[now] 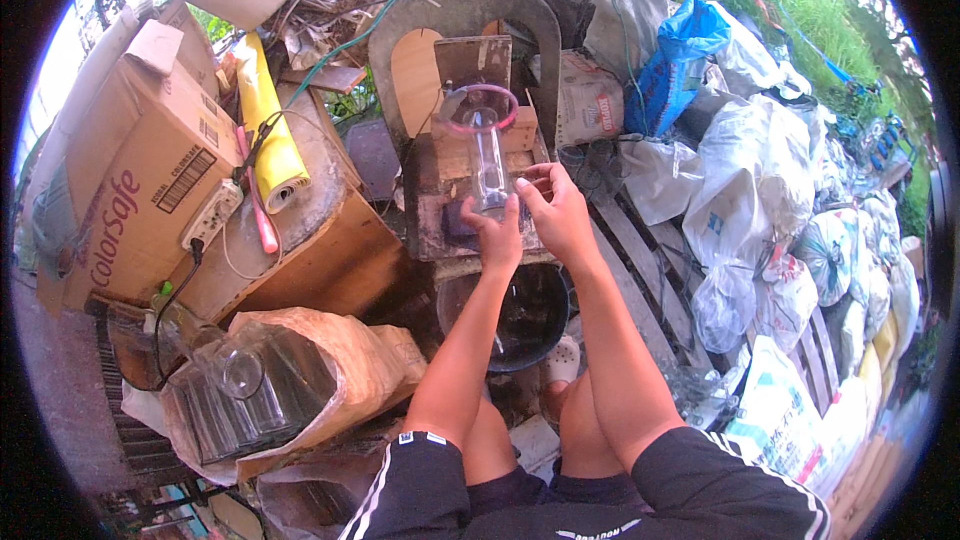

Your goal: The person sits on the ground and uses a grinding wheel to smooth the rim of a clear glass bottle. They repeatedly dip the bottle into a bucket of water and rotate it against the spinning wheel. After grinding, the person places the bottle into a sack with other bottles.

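Note:
My left hand (493,236) is closed round the lower end of a tall clear glass vessel (490,160). The vessel stands roughly upright, with a narrow body and a wide flared top edged in pink. Close to its right side is my right hand (556,208), thumb and forefinger curved and slightly apart; whether the fingertips touch the glass is hard to make out. Behind the vessel sits a worn wooden stand (475,60) with an upright board, set on a grey plastic chair (545,20). A black bucket (535,335) is below my hands.
To the left, a paper sack (365,355) holds clear glassware (250,405). Beyond it are a cardboard box (140,170), a power strip (215,212) with a cord and a yellow roll (270,130). Several plastic bags (740,180) and a wooden pallet (635,250) lie to the right.

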`<state>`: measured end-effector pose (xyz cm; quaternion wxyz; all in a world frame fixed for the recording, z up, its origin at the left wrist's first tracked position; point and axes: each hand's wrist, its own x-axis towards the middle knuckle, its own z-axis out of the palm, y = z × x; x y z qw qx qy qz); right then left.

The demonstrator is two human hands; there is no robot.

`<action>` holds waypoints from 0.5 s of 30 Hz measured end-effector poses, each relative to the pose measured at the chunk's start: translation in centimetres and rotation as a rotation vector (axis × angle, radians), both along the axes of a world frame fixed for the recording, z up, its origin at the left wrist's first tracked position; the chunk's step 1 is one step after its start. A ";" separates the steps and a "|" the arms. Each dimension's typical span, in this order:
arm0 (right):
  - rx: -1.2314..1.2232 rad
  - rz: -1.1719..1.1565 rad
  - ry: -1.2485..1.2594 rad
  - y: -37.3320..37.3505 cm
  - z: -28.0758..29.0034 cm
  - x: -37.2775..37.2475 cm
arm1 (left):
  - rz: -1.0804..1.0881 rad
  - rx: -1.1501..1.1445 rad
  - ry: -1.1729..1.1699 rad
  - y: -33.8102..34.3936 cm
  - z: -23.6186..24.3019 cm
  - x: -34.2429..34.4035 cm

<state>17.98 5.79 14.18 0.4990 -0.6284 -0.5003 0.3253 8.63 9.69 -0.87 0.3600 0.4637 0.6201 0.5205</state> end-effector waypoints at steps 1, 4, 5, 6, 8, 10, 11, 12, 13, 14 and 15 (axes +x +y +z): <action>0.015 0.006 -0.009 0.0 0.0 -0.1 | 0.024 -0.011 0.059 -0.1 0.1 0.0; -0.001 0.018 0.001 -0.1 0.3 -0.3 | -0.044 -0.126 -0.023 -0.7 0.9 0.1; -0.009 0.024 0.009 -0.2 0.3 -0.3 | -0.053 -0.083 -0.192 -0.9 1.2 0.2; -0.016 0.029 0.017 -0.3 0.4 -0.4 | -0.079 -0.038 -0.365 -1.0 1.4 0.3; -0.004 0.030 0.028 -0.4 0.5 -0.5 | -0.205 -0.197 -0.558 -1.1 1.8 0.0; 0.001 0.031 0.025 -0.4 0.6 -0.5 | -0.252 -0.292 -0.808 -0.9 2.1 -0.5; 0.001 0.031 0.017 -0.4 0.5 -0.5 | -0.227 -0.306 -0.961 -0.8 2.1 -0.7; 0.000 0.032 0.008 -0.3 0.5 -0.4 | -0.233 -0.323 -1.109 -0.6 2.0 -1.0; 0.010 0.029 -0.009 -0.3 0.4 -0.4 | -0.234 -0.328 -1.083 -0.4 2.0 -1.1; 0.020 0.026 -0.025 -0.2 0.4 -0.4 | -0.269 -0.336 -1.051 -0.2 1.9 -1.3; 0.012 0.021 -0.030 -0.1 0.3 -0.4 | -0.240 -0.355 -0.996 -0.2 1.8 -1.3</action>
